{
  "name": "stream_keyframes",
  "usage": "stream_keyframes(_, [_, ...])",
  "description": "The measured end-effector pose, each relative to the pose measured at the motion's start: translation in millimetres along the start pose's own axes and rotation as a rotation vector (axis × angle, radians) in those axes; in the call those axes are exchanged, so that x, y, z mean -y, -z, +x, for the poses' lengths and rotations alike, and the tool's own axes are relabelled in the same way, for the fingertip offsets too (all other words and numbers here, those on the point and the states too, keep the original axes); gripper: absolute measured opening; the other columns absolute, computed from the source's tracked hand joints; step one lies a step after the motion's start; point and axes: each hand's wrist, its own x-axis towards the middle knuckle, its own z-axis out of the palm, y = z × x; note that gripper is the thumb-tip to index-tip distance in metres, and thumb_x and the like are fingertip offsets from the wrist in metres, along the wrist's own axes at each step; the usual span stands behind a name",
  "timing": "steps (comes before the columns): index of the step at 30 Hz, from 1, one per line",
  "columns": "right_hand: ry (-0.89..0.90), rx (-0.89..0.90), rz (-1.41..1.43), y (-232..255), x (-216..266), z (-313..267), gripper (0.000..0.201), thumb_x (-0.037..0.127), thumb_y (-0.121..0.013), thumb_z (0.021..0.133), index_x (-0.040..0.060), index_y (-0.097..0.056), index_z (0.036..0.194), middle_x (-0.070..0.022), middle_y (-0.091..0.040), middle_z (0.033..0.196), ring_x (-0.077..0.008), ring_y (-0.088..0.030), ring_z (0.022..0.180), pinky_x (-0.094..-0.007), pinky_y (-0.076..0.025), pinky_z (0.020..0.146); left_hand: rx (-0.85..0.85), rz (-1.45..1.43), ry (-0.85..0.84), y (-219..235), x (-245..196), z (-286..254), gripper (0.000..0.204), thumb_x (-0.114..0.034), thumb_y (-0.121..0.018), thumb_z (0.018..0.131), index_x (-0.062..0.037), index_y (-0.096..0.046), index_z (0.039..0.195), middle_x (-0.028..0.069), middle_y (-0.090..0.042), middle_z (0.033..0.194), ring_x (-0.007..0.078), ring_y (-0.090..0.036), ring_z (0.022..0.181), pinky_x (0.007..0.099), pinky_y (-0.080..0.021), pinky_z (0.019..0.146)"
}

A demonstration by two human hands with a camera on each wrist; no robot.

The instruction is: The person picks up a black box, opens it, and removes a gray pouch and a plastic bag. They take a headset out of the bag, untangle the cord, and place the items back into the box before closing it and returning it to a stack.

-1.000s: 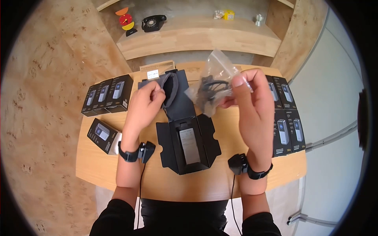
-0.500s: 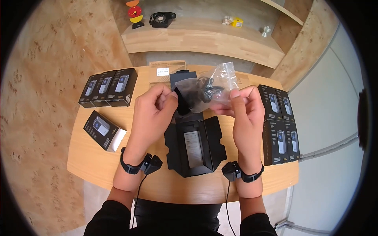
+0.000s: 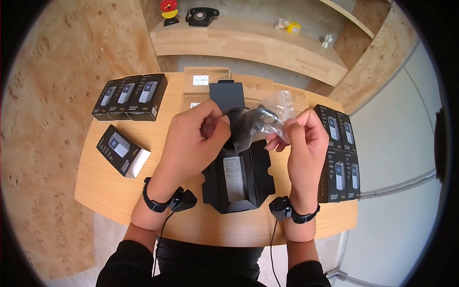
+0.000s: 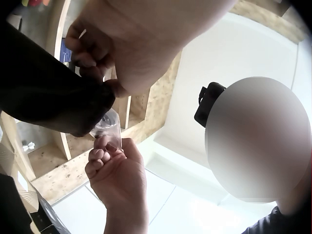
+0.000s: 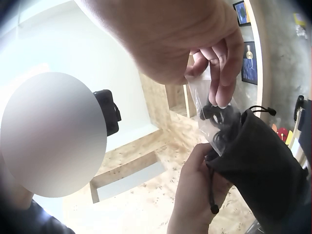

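Observation:
My left hand grips a soft black drawstring pouch near its mouth. A clear zip bag with a coiled black cable inside hangs from my right hand, pinched by thumb and fingers. In the right wrist view the bag's lower end is at the pouch's open mouth and partly within it. Below both hands stands an open black box, its flaps spread. A white printed sheet shows inside it. In the head view, the left hand hides much of the pouch.
Several boxed devices stand at the left, with one more box lying nearer. Further black boxes line the right side of the table. Brown cartons lie at the back, below a wooden shelf.
The zip bag has swung down and left, from hanging beside the pouch to its mouth. My hands have come closer together, and the head view has shifted a little.

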Motion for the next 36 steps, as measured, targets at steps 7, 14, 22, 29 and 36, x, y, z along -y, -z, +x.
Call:
stream_keyframes(7, [-0.039, -0.004, 0.031, -13, -1, -5, 0.022, 0.005, -0.057, 0.104, 0.0042, -0.048, 0.085, -0.0101, -0.07, 0.078, -0.0124, -0.071, 0.069, -0.0235, -0.05, 0.053, 0.074, 0.023, 0.011, -6, -3, -4, 0.021, -0.01, -0.071, 0.093, -0.0025, -0.058, 0.079, 0.0044, -0.056, 0.058, 0.0128, -0.054, 0.051, 0.0292, -0.041, 0.051])
stream_keyframes(14, [-0.112, -0.021, 0.027, -6, 3, -2, 0.022, 0.006, -0.056, 0.106, 0.0046, -0.047, 0.087, -0.0161, -0.075, 0.087, -0.0086, -0.06, 0.051, -0.0217, -0.042, 0.044, 0.139, 0.018, 0.064, 0, -7, -7, 0.017, -0.006, -0.068, 0.098, 0.0003, -0.058, 0.085, -0.0021, -0.055, 0.069, 0.004, -0.047, 0.064, 0.0235, -0.039, 0.057])
stream_keyframes(22, [-0.103, 0.241, -0.279, -16, -9, -11, 0.024, 0.015, -0.069, 0.103, 0.0037, -0.059, 0.085, 0.0022, -0.049, 0.054, -0.0047, -0.037, 0.049, -0.0255, -0.03, 0.048, 0.063, 0.01, 0.027, 1, -3, -4, 0.021, -0.011, -0.07, 0.096, -0.0012, -0.058, 0.082, 0.005, -0.057, 0.059, 0.0122, -0.055, 0.053, 0.0284, -0.042, 0.052])
stream_keyframes(29, [-0.001, 0.318, -0.327, -14, -9, -9, 0.02, 0.013, -0.071, 0.101, 0.0018, -0.062, 0.087, -0.0011, -0.058, 0.06, -0.0069, -0.049, 0.054, -0.0244, -0.039, 0.053, 0.058, -0.069, 0.086, 9, -9, -5, 0.019, -0.007, -0.067, 0.097, -0.001, -0.057, 0.082, -0.0031, -0.052, 0.07, 0.0058, -0.045, 0.067, 0.0245, -0.038, 0.061])
stream_keyframes(36, [0.116, 0.322, -0.27, -15, -6, -11, 0.011, 0.008, -0.072, 0.099, 0.0001, -0.064, 0.098, -0.006, -0.07, 0.081, -0.0129, -0.066, 0.071, -0.027, -0.055, 0.071, 0.024, -0.101, 0.038, 15, -11, -6, 0.021, -0.007, -0.067, 0.097, -0.0017, -0.056, 0.08, -0.0039, -0.051, 0.069, 0.0051, -0.043, 0.068, 0.0241, -0.036, 0.063])
